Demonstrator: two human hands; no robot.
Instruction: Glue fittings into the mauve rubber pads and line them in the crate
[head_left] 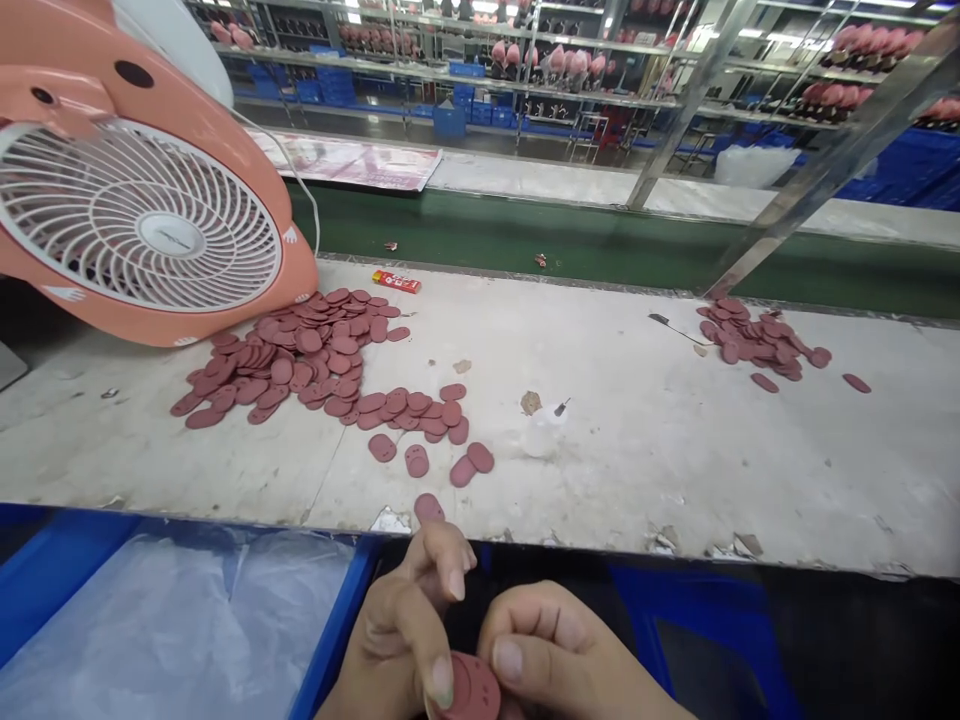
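Note:
Near the bottom of the head view, my left hand [401,620] pinches a dark red oval disc [474,690] with small holes and a curved line on its face. The fingers of my right hand [555,650] are curled in and grip the disc's right edge. Just beyond my left fingertips, a single disc [428,507] lies by the table's front edge. Several loose discs [417,460] are scattered a little farther back. A large heap of like discs [300,360] spreads on the left side of the table, and a smaller pile [757,340] sits at the right.
An orange and white fan [292,235] stands at the left, beside the heap. A red lighter-like object [397,282] lies on the worn white table [600,480]. Below, a blue bin [345,610] holds a clear plastic liner. Metal posts [817,185] rise at the right.

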